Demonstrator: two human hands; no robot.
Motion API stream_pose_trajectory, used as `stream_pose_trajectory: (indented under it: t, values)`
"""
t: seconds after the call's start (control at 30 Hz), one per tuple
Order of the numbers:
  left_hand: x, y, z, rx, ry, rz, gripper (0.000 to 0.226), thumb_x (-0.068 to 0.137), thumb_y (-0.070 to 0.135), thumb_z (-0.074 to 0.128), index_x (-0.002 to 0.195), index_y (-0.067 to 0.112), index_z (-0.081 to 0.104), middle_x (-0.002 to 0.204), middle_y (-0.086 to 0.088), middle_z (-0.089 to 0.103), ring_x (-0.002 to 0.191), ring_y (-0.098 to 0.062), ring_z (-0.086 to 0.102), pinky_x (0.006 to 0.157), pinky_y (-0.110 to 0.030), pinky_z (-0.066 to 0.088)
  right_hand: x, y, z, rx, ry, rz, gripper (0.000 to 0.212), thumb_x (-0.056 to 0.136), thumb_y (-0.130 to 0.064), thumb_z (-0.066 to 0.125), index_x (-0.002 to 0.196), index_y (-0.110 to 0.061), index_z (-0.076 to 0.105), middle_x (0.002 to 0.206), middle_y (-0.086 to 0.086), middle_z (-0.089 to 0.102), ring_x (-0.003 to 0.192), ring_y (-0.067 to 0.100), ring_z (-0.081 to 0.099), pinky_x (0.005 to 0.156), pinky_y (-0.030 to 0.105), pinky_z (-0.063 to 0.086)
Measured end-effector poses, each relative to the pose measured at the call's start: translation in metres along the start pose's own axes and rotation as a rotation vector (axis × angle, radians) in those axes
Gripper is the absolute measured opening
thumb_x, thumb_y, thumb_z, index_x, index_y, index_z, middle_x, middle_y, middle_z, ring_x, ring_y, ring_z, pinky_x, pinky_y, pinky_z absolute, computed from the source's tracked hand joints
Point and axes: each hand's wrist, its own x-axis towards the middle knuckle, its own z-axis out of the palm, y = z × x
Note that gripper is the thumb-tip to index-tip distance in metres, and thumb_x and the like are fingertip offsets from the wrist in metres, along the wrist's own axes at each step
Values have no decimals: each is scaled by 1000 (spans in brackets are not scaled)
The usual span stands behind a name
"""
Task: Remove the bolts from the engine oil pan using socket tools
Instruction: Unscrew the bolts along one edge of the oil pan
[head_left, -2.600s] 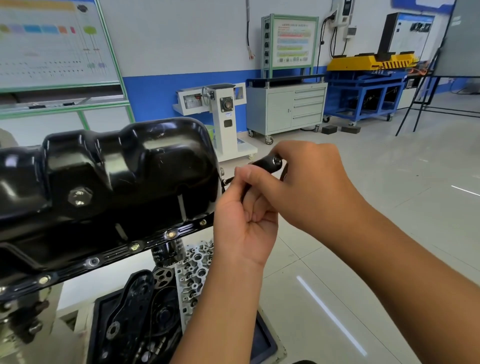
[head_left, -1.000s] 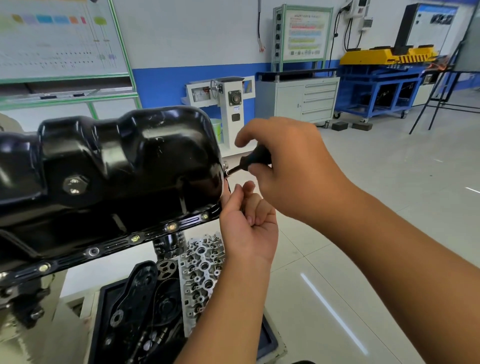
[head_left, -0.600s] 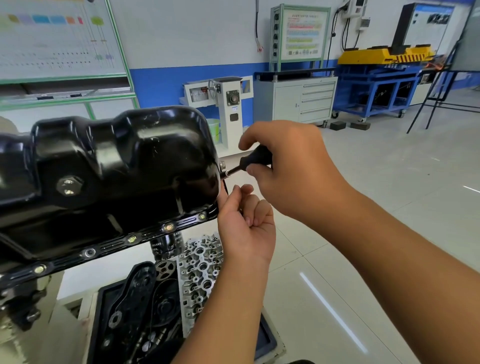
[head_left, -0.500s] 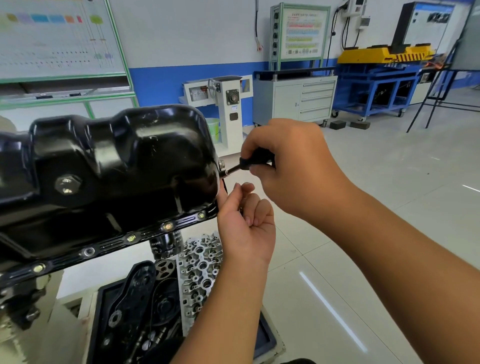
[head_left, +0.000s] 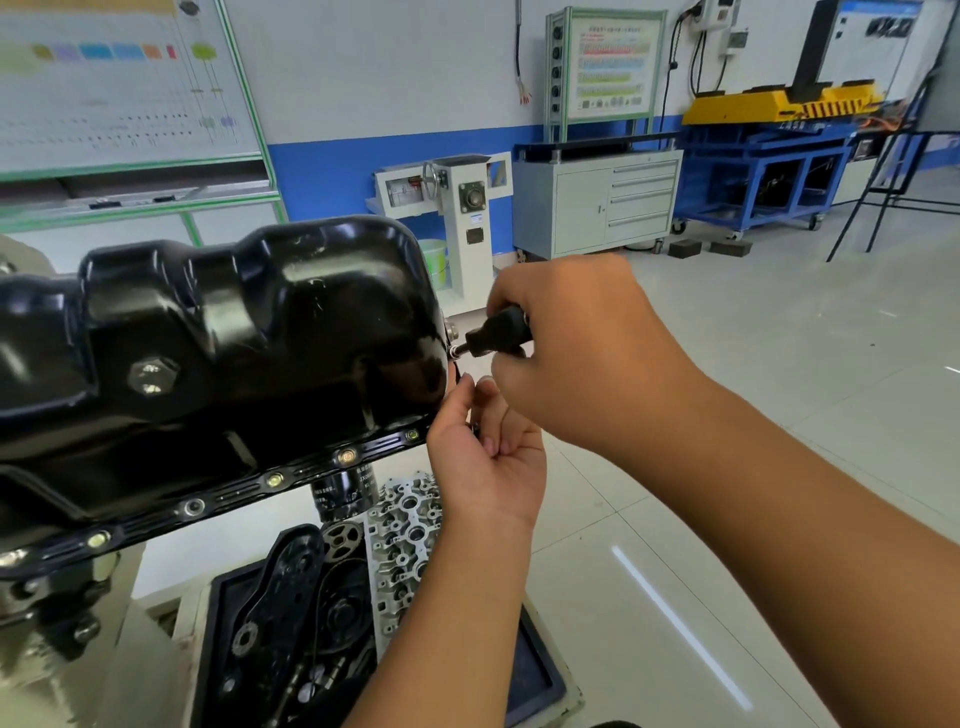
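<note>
A glossy black oil pan (head_left: 249, 332) fills the left, with several bolts (head_left: 346, 457) along its lower flange and a large drain plug (head_left: 151, 375) on its side. My right hand (head_left: 582, 353) grips the black handle of a socket driver (head_left: 496, 332), whose metal tip meets the pan's right end. Just below it, my left hand (head_left: 483, 457) is held palm-up with its fingers curled, fingertips touching the pan's right edge. Whether it holds anything is hidden.
Under the pan a black tray (head_left: 540, 670) holds a cylinder head (head_left: 408, 525), a black timing cover (head_left: 283, 613) and an oil filter (head_left: 343, 491). A white stand (head_left: 465, 223), grey cabinet (head_left: 597, 202) and blue bench (head_left: 769, 176) line the far wall. Tiled floor lies to the right.
My right hand brought the driver from beside my left hand onto the pan's right end. My left hand dropped below the tool, and stays by the pan's edge.
</note>
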Motion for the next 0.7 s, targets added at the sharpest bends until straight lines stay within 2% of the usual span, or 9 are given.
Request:
stream_pose_trajectory:
  t: [0.07, 0.17, 0.2, 0.33, 0.4, 0.47, 0.57, 0.6, 0.7]
  values:
    - [-1, -1, -1, 37, -4, 0, 24, 79, 15, 68, 65, 25, 52, 45, 8, 31, 36, -6, 20, 36, -17, 26, -1, -4, 4, 1, 32, 34, 12, 80, -31, 67, 88, -22, 64, 76, -1, 62, 74, 24, 60, 64, 36, 56]
    - [-2, 0, -1, 88, -54, -33, 40, 87, 14, 59, 51, 24, 48, 42, 9, 24, 36, -6, 21, 36, -17, 25, -3, -13, 9, -42, 121, 86, 50, 88, -72, 53, 71, -26, 48, 65, -4, 53, 66, 21, 55, 55, 30, 41]
    - [-1, 0, -1, 85, -50, -46, 45, 93, 15, 57, 49, 24, 50, 42, 10, 26, 36, -7, 20, 37, -17, 24, -2, -14, 10, -42, 148, 114, 53, 90, -75, 48, 70, -26, 43, 66, -3, 53, 66, 22, 55, 54, 30, 38]
    - [-1, 2, -1, 18, -5, -58, 38, 99, 14, 56, 61, 21, 56, 50, 6, 39, 42, -7, 17, 40, -17, 19, 5, -8, 4, 81, 99, 119, 23, 96, -44, 63, 86, -24, 62, 77, -2, 65, 77, 23, 63, 69, 37, 55]
    - [0, 2, 0, -4, 10, -64, 36, 98, 14, 55, 63, 22, 56, 50, 5, 39, 44, -7, 15, 42, -18, 16, 8, -7, -1, 65, 41, 73, 3, 91, -25, 68, 89, -26, 68, 82, -4, 65, 80, 20, 63, 73, 36, 56]
    - [1, 0, 1, 5, 23, -57, 27, 96, 14, 58, 71, 24, 53, 50, 5, 37, 44, -7, 13, 44, -19, 14, 7, -7, -1, 15, 17, 62, 19, 84, -12, 66, 93, -28, 71, 85, -5, 60, 83, 19, 60, 73, 33, 55]
    - [-2, -2, 2, 24, 10, -54, 23, 86, 15, 64, 65, 22, 61, 50, 6, 38, 41, -7, 15, 41, -18, 15, 8, -7, 3, 33, 68, 136, 11, 94, -31, 61, 100, -24, 67, 81, 0, 63, 79, 25, 61, 67, 34, 54]
    - [-2, -3, 2, 29, -1, -49, 20, 87, 15, 63, 69, 22, 67, 50, 7, 39, 40, -7, 16, 41, -18, 15, 8, -7, 4, 11, 83, 151, 19, 98, -40, 57, 100, -23, 65, 80, 2, 64, 78, 26, 61, 65, 34, 52]
    - [-4, -6, 2, 27, -15, -18, 31, 90, 11, 60, 107, 34, 73, 51, 7, 40, 38, -5, 19, 39, -17, 16, 8, -5, 3, 39, 82, 120, 10, 97, -32, 61, 100, -23, 65, 80, 2, 67, 79, 28, 65, 67, 37, 56]
